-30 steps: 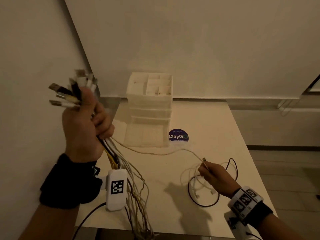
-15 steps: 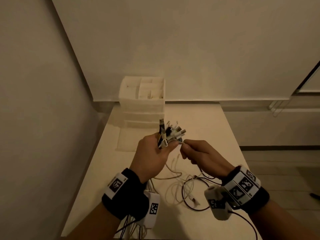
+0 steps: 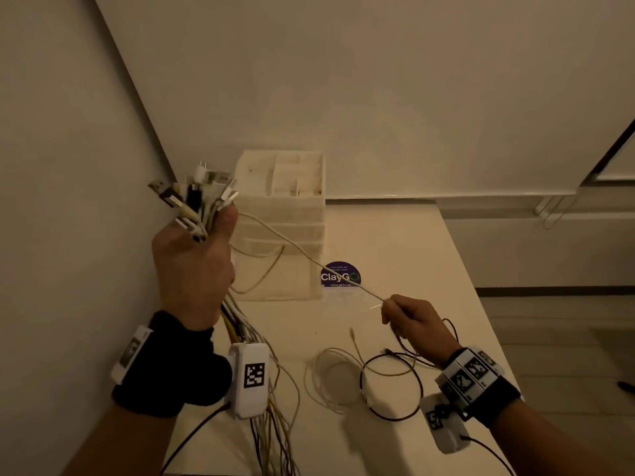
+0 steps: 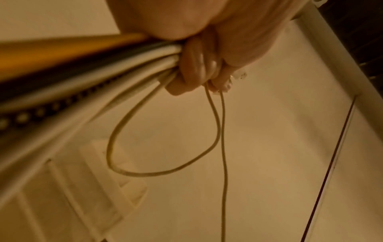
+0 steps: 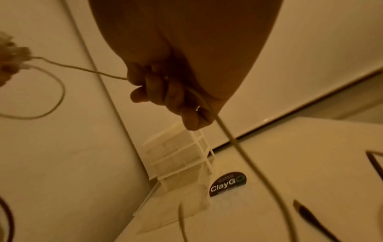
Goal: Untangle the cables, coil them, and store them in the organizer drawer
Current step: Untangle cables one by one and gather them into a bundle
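Note:
My left hand (image 3: 192,255) is raised at the left and grips a thick bundle of cables (image 3: 197,197), their plugs fanning out above the fist; the strands (image 3: 271,400) hang down past the table edge. In the left wrist view the fingers (image 4: 192,65) curl round the bundle of cables (image 4: 87,68). A thin white cable (image 3: 302,252) runs taut from the bundle to my right hand (image 3: 412,321), which pinches it low over the table. The right wrist view shows that white cable (image 5: 82,68) passing through the curled fingers (image 5: 165,91). The white organizer (image 3: 285,214) stands behind, its bottom drawer (image 3: 275,280) pulled out.
On the table (image 3: 395,242) lie a loose white cable coil (image 3: 330,376) and a black cable loop (image 3: 391,386) near my right wrist. A round ClayGo sticker (image 3: 340,274) sits right of the drawer. Walls close in on the left and behind.
The hands, close together at the centre half a second ago, have drawn apart: the left rose to the left with the bundle, the right pulled one white cable down to the right.

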`<state>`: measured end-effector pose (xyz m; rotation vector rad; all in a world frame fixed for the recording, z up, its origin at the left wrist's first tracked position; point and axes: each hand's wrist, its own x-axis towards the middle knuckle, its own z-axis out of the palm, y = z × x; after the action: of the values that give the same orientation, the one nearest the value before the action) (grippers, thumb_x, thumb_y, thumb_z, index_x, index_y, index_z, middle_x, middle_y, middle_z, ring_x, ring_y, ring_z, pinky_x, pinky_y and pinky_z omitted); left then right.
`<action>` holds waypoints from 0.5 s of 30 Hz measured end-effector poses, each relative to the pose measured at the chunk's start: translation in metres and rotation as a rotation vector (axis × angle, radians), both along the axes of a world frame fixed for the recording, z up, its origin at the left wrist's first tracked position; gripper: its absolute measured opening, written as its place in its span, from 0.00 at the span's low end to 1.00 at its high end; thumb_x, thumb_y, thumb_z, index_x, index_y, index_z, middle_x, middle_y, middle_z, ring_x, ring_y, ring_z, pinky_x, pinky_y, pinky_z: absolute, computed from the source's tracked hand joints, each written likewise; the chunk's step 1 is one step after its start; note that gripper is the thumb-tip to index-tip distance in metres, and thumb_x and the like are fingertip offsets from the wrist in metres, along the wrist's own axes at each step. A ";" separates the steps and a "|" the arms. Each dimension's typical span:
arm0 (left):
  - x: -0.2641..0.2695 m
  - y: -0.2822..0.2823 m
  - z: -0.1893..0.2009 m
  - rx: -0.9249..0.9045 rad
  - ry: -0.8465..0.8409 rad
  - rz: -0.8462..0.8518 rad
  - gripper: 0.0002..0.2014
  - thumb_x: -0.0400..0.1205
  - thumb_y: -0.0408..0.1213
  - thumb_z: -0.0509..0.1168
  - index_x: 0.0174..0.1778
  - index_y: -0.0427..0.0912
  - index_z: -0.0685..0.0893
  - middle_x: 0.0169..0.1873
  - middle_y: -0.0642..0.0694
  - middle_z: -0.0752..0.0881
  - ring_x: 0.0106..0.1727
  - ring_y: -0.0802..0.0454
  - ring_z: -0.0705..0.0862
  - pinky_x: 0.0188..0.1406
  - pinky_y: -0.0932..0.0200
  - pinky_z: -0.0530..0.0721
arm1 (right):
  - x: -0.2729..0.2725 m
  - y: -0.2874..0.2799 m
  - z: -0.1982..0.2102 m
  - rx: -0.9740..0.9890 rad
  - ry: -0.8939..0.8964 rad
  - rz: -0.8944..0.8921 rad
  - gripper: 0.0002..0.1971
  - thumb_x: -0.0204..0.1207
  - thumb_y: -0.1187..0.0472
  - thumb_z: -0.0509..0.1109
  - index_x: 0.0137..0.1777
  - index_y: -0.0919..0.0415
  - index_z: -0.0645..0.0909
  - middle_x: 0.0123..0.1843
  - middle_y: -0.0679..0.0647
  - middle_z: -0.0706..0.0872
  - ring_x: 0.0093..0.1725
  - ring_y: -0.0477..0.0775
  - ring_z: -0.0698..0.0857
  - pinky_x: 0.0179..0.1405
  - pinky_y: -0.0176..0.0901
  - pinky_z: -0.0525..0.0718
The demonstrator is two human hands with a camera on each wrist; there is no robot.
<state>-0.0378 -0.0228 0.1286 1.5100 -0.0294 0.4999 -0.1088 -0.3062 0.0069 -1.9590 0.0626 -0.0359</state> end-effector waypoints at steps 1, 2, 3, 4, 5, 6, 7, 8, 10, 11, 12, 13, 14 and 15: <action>-0.001 0.002 0.000 -0.009 -0.005 0.003 0.19 0.77 0.48 0.74 0.28 0.40 0.77 0.14 0.58 0.72 0.14 0.57 0.63 0.21 0.63 0.67 | 0.000 -0.001 -0.005 0.025 0.027 -0.039 0.19 0.85 0.62 0.61 0.30 0.61 0.76 0.25 0.51 0.70 0.28 0.52 0.68 0.29 0.43 0.69; -0.004 0.002 0.000 -0.008 -0.010 0.006 0.16 0.77 0.46 0.74 0.31 0.40 0.78 0.15 0.59 0.73 0.14 0.58 0.64 0.22 0.63 0.68 | 0.000 0.000 -0.007 0.048 0.051 -0.066 0.19 0.85 0.60 0.61 0.29 0.60 0.76 0.26 0.53 0.69 0.28 0.52 0.67 0.28 0.43 0.68; -0.007 0.001 0.000 -0.005 -0.016 0.012 0.14 0.75 0.46 0.74 0.33 0.41 0.80 0.16 0.59 0.76 0.16 0.59 0.67 0.24 0.61 0.70 | 0.001 0.001 -0.007 0.064 0.061 -0.080 0.19 0.84 0.59 0.61 0.29 0.61 0.75 0.25 0.54 0.68 0.27 0.52 0.66 0.27 0.43 0.67; -0.011 -0.002 -0.001 0.004 -0.022 0.012 0.13 0.73 0.46 0.75 0.33 0.41 0.82 0.18 0.60 0.78 0.18 0.60 0.70 0.28 0.59 0.71 | 0.000 0.003 -0.004 0.072 0.060 -0.081 0.20 0.84 0.58 0.61 0.29 0.61 0.74 0.25 0.54 0.67 0.27 0.52 0.66 0.26 0.42 0.67; -0.016 -0.005 -0.001 0.027 -0.022 0.000 0.12 0.73 0.44 0.75 0.32 0.42 0.82 0.19 0.60 0.80 0.19 0.63 0.72 0.30 0.58 0.72 | -0.001 0.007 0.001 0.078 0.052 -0.065 0.20 0.84 0.57 0.62 0.29 0.62 0.74 0.25 0.54 0.67 0.26 0.52 0.66 0.26 0.42 0.67; -0.020 -0.008 -0.001 0.076 -0.018 -0.038 0.10 0.73 0.42 0.75 0.30 0.44 0.82 0.19 0.61 0.80 0.19 0.66 0.73 0.30 0.60 0.73 | -0.002 0.011 0.010 0.084 0.041 -0.037 0.21 0.84 0.57 0.62 0.28 0.61 0.74 0.24 0.53 0.67 0.25 0.51 0.66 0.25 0.42 0.67; -0.027 -0.014 0.001 0.136 -0.013 -0.113 0.09 0.74 0.39 0.75 0.30 0.47 0.83 0.18 0.62 0.81 0.19 0.68 0.75 0.27 0.63 0.74 | -0.003 0.016 0.020 0.095 0.029 0.000 0.21 0.85 0.58 0.62 0.27 0.60 0.74 0.24 0.53 0.67 0.24 0.50 0.65 0.25 0.41 0.67; -0.033 -0.021 0.003 0.199 -0.016 -0.223 0.08 0.74 0.36 0.75 0.31 0.49 0.84 0.18 0.64 0.82 0.20 0.70 0.78 0.27 0.69 0.75 | -0.004 0.021 0.032 0.111 0.015 0.046 0.22 0.85 0.58 0.61 0.27 0.58 0.74 0.23 0.53 0.67 0.23 0.49 0.65 0.25 0.40 0.67; -0.041 -0.035 -0.002 0.382 -0.050 -0.428 0.09 0.75 0.31 0.75 0.41 0.51 0.87 0.28 0.70 0.87 0.33 0.74 0.84 0.35 0.79 0.76 | -0.007 0.035 0.058 0.166 -0.014 0.146 0.22 0.84 0.56 0.62 0.26 0.56 0.75 0.24 0.55 0.67 0.22 0.48 0.66 0.24 0.38 0.67; -0.042 -0.040 -0.007 0.501 -0.081 -0.487 0.09 0.75 0.31 0.76 0.45 0.51 0.89 0.34 0.71 0.88 0.40 0.75 0.86 0.41 0.79 0.77 | -0.009 0.041 0.071 0.218 -0.021 0.188 0.21 0.83 0.55 0.61 0.26 0.56 0.76 0.23 0.56 0.67 0.22 0.48 0.65 0.24 0.37 0.67; -0.043 -0.045 -0.013 0.591 -0.110 -0.520 0.10 0.76 0.32 0.75 0.48 0.51 0.90 0.40 0.71 0.88 0.45 0.74 0.86 0.45 0.78 0.78 | -0.011 0.046 0.083 0.281 -0.023 0.218 0.20 0.81 0.54 0.61 0.26 0.57 0.76 0.23 0.56 0.66 0.21 0.48 0.64 0.23 0.37 0.66; -0.042 -0.046 -0.018 0.638 -0.130 -0.530 0.11 0.76 0.33 0.74 0.50 0.52 0.90 0.42 0.72 0.87 0.47 0.74 0.86 0.46 0.78 0.77 | -0.012 0.050 0.092 0.332 -0.029 0.237 0.20 0.80 0.54 0.61 0.27 0.57 0.77 0.23 0.55 0.65 0.21 0.48 0.63 0.23 0.37 0.64; -0.042 -0.046 -0.019 0.648 -0.141 -0.522 0.10 0.76 0.35 0.73 0.50 0.54 0.90 0.41 0.74 0.86 0.46 0.75 0.85 0.45 0.79 0.77 | -0.013 0.053 0.099 0.364 -0.032 0.251 0.19 0.80 0.53 0.61 0.27 0.58 0.78 0.23 0.55 0.64 0.21 0.49 0.62 0.23 0.38 0.63; -0.042 -0.045 -0.020 0.646 -0.146 -0.496 0.09 0.76 0.37 0.72 0.47 0.56 0.90 0.38 0.76 0.84 0.44 0.77 0.84 0.43 0.80 0.75 | -0.014 0.055 0.102 0.377 -0.028 0.264 0.20 0.80 0.51 0.60 0.29 0.59 0.78 0.23 0.54 0.64 0.22 0.49 0.62 0.23 0.38 0.63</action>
<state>-0.0802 -0.0682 0.1087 2.0023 -0.7208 0.1970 -0.1229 -0.2511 0.1094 -1.5759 -0.1951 0.1148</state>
